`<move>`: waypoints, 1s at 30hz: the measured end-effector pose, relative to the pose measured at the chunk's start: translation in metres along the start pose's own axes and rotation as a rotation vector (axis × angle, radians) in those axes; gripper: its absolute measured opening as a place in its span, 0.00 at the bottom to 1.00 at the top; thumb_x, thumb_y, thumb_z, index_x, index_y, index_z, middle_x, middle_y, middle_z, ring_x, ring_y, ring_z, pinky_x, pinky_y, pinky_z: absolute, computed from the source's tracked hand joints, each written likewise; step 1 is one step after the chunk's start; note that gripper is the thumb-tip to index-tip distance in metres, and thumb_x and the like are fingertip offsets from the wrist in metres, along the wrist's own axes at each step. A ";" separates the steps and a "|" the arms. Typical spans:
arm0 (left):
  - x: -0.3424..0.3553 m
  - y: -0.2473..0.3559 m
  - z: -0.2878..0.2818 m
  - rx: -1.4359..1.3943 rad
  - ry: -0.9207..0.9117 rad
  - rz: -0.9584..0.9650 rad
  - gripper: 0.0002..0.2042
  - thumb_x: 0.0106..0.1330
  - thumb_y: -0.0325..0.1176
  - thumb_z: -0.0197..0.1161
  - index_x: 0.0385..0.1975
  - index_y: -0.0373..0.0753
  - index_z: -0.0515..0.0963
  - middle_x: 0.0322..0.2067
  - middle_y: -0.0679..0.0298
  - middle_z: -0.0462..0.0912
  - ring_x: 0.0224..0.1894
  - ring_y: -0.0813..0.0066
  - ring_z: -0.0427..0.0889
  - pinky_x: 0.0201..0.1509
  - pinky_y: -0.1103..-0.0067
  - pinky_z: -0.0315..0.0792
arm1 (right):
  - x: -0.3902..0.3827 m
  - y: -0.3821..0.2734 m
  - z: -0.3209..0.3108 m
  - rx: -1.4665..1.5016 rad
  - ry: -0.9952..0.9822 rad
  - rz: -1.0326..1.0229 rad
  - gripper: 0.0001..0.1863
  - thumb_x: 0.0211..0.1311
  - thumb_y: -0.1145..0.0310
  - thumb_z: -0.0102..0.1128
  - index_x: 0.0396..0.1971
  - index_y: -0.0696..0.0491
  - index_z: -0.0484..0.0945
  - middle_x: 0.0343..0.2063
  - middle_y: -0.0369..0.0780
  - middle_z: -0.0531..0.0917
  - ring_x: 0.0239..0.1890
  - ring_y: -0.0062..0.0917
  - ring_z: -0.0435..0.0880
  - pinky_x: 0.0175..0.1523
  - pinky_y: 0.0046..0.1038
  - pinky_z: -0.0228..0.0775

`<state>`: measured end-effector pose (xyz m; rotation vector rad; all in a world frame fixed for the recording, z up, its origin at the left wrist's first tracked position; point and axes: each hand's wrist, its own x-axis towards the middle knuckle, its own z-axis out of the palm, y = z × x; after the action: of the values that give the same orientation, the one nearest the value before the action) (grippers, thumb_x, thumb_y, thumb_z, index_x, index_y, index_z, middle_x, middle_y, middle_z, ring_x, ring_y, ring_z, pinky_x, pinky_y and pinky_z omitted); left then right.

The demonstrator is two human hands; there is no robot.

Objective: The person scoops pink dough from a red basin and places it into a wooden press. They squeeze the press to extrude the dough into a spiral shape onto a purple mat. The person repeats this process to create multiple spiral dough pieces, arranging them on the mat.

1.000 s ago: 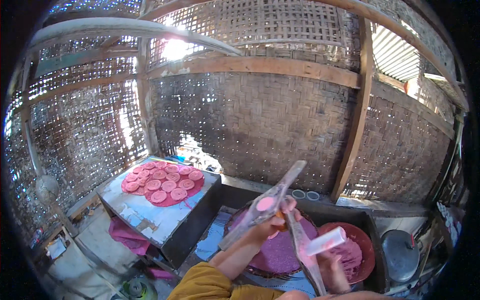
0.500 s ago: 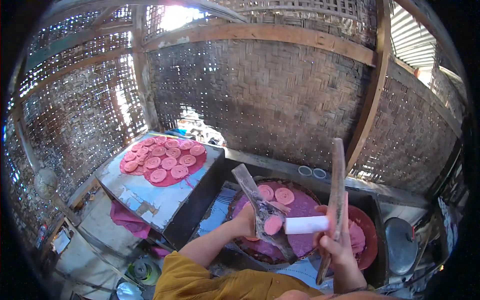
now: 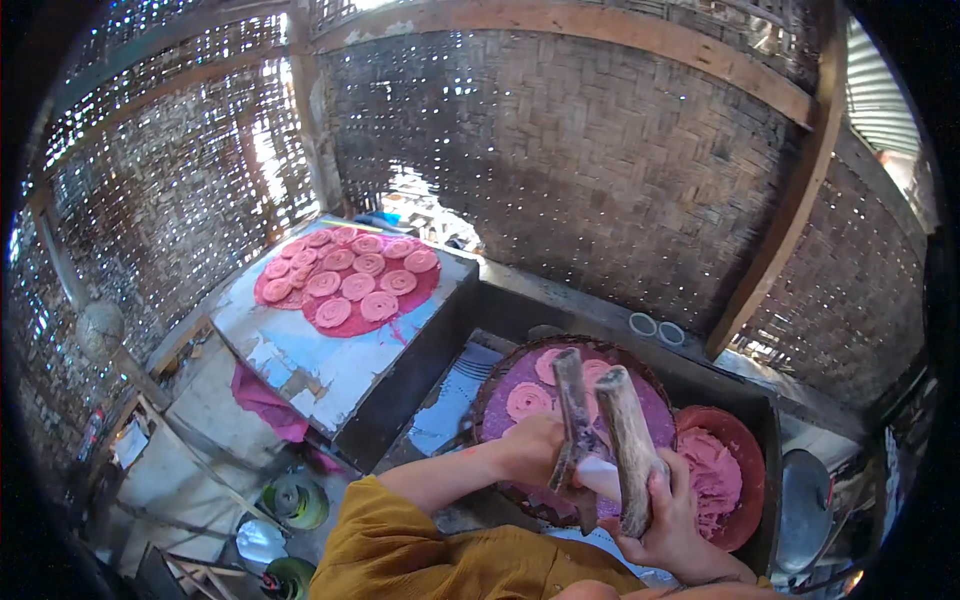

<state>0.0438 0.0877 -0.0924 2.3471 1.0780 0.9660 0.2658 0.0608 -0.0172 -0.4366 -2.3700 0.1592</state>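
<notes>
Beside the woven tray (image 3: 500, 380), a red bowl (image 3: 745, 440) holds pink dough (image 3: 710, 475).

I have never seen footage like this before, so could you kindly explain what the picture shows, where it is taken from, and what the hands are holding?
The picture comes from a wide fisheye camera worn on a person's head, looking down, so straight edges bend. There is no machine: the left hand and right hand are the person's own. Each hand's grip is on a wooden stick; a pale roller sits between the two sticks. Below lies a round woven tray with pink discs, beside a red bowl of pink paste. To the left, a white table carries more pink discs on a pink sheet.
</notes>
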 end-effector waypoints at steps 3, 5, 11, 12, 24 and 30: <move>0.004 -0.006 0.008 0.047 0.114 0.094 0.14 0.36 0.44 0.65 0.21 0.43 0.75 0.23 0.59 0.76 0.27 0.57 0.75 0.30 0.68 0.69 | 0.000 0.003 0.002 -0.018 -0.002 -0.001 0.45 0.31 0.62 0.71 0.53 0.44 0.54 0.42 0.55 0.62 0.33 0.45 0.74 0.25 0.34 0.71; 0.004 -0.006 0.005 0.071 -0.030 0.019 0.19 0.39 0.45 0.65 0.31 0.44 0.75 0.32 0.60 0.76 0.36 0.62 0.74 0.38 0.71 0.67 | 0.001 0.004 0.004 -0.035 0.013 -0.002 0.46 0.31 0.63 0.71 0.54 0.44 0.54 0.42 0.55 0.62 0.33 0.45 0.74 0.25 0.35 0.71; 0.016 0.007 0.000 0.033 -0.256 -0.289 0.27 0.40 0.47 0.66 0.42 0.46 0.71 0.41 0.60 0.75 0.45 0.64 0.73 0.48 0.73 0.66 | 0.015 0.009 0.011 0.016 -0.057 0.115 0.48 0.34 0.59 0.70 0.57 0.49 0.51 0.45 0.55 0.60 0.39 0.49 0.72 0.30 0.37 0.72; 0.016 0.006 0.001 -0.065 -0.248 -0.350 0.28 0.40 0.47 0.66 0.44 0.46 0.70 0.42 0.60 0.74 0.46 0.64 0.73 0.49 0.74 0.66 | 0.020 0.010 0.009 0.026 -0.088 0.153 0.48 0.34 0.58 0.70 0.56 0.50 0.51 0.45 0.55 0.60 0.40 0.50 0.71 0.32 0.38 0.72; 0.035 -0.008 0.003 -1.266 0.446 -0.246 0.22 0.47 0.23 0.64 0.45 0.39 0.68 0.42 0.63 0.74 0.44 0.71 0.74 0.48 0.73 0.70 | 0.001 0.070 0.076 1.440 0.005 0.965 0.28 0.58 0.46 0.43 0.51 0.51 0.64 0.43 0.39 0.73 0.49 0.28 0.70 0.53 0.34 0.60; 0.032 -0.009 0.010 -1.300 0.405 -0.472 0.15 0.49 0.22 0.59 0.39 0.35 0.72 0.35 0.63 0.76 0.37 0.74 0.74 0.42 0.76 0.69 | 0.026 0.041 0.071 1.554 -0.138 1.082 0.22 0.58 0.50 0.46 0.45 0.49 0.68 0.40 0.38 0.75 0.41 0.27 0.74 0.47 0.32 0.66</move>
<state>0.0610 0.1178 -0.0910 0.8367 0.6829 1.3677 0.2111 0.1091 -0.0627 -0.7762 -1.1949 2.2510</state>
